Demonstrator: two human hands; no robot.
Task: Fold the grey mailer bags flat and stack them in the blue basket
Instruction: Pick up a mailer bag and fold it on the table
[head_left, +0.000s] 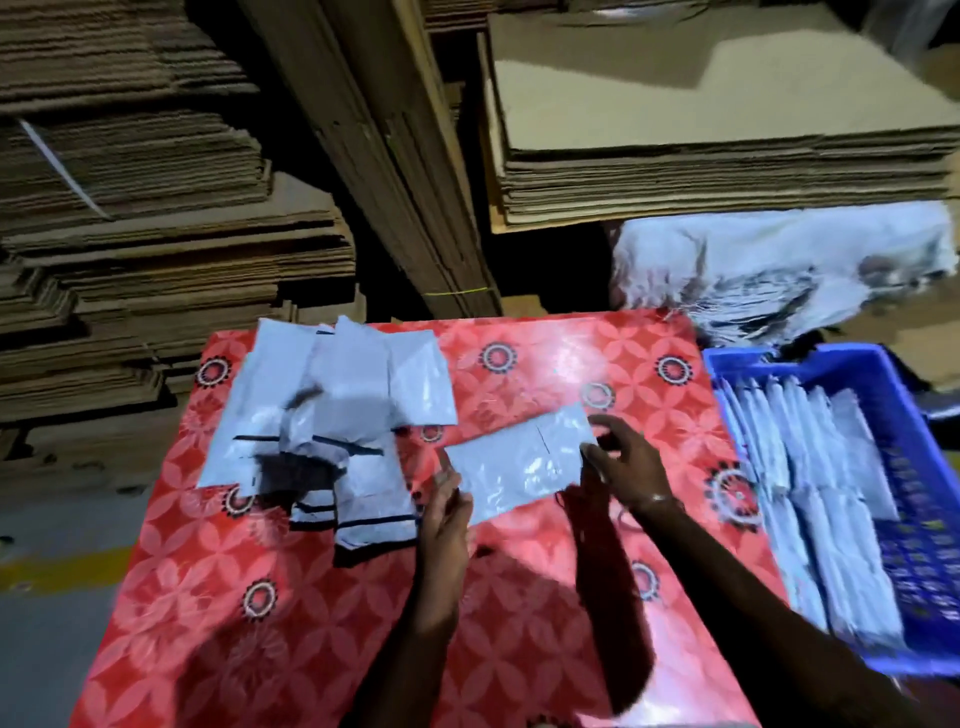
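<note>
A folded grey plastic mailer bag (519, 462) is held above the red floral-patterned tablecloth (322, 613), lifted at a slight tilt. Its left edge is supported by the left hand (445, 514), whose fingers lie fairly straight along the bag. Its right end is pinched by the right hand (626, 462), fingers curled about the edge (a thin bangle is seen at that wrist). A loose heap of unfolded grey mailer bags (332, 415) with dark sealing strips is spread over the cloth's far left part. The blue perforated plastic basket (914, 447) stands just beside the table's right edge, with rows of folded grey bags (810, 488) packed inside. Stacks of flattened brown cardboard (156, 218) are piled behind.
</note>
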